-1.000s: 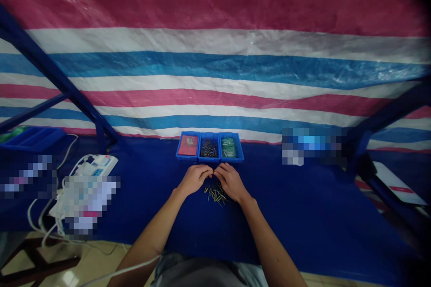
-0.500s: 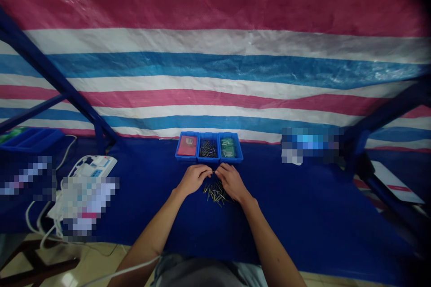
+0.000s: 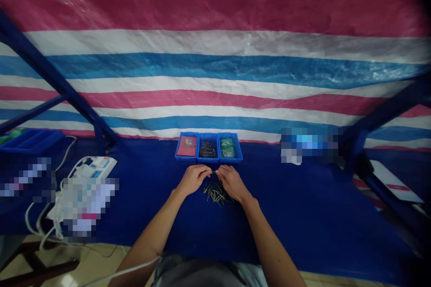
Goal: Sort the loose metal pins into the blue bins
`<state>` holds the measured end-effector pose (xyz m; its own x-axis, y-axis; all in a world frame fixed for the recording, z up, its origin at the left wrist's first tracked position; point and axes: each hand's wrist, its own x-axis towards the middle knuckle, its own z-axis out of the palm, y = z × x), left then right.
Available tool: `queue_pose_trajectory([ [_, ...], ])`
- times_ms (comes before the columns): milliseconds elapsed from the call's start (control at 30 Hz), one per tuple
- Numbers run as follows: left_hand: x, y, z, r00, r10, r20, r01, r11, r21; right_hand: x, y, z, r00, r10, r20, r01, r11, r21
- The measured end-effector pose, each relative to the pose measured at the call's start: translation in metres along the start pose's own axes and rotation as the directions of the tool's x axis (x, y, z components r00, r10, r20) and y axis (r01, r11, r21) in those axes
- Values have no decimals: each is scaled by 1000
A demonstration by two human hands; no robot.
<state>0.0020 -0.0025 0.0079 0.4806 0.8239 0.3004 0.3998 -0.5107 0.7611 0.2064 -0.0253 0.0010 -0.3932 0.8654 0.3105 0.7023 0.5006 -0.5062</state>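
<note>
The striped sheet (image 3: 215, 67) is looking like woven plastic, creased and glossy at far right. The three bins (image 3: 208, 160) are showing smooth plastic; the loose screws (image 3: 217, 193) are gleaming like metal. The surface (image 3: 141, 215) is appearing smooth.

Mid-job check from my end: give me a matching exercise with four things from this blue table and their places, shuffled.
1. Flat red item
2. Green-and-white pieces
3. Loose pile of thin metal pieces
4. White plastic power strip

A. Table's left side
B. Right one of three joined blue bins
C. On the table, between the forearms
D. Left one of those bins

Pairs: 1-D, 2-B, 3-C, 4-A
</note>
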Motion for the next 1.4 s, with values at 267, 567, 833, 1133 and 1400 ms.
queue_pose_trajectory([
  [267,0,-6,-1,967,-126,-220,105,989,-105,-4,5,-8,992,112,-56,-105,988,115],
  [567,1,-13,-1,844,-276,-460,189,956,-227,-3,2,-4,995,95,-10,-94,993,66],
  [833,2,-13,-1,777,-310,-548,190,945,-265,-3,2,-6,996,94,-4,-94,994,60],
  [1133,3,-14,-2,762,-316,-565,213,947,-243,-3,3,-4,995,97,-1,-97,994,47],
  [1400,2,-15,-2,801,-323,-504,239,944,-226,-2,2,-4,996,94,-12,-93,995,25],
])
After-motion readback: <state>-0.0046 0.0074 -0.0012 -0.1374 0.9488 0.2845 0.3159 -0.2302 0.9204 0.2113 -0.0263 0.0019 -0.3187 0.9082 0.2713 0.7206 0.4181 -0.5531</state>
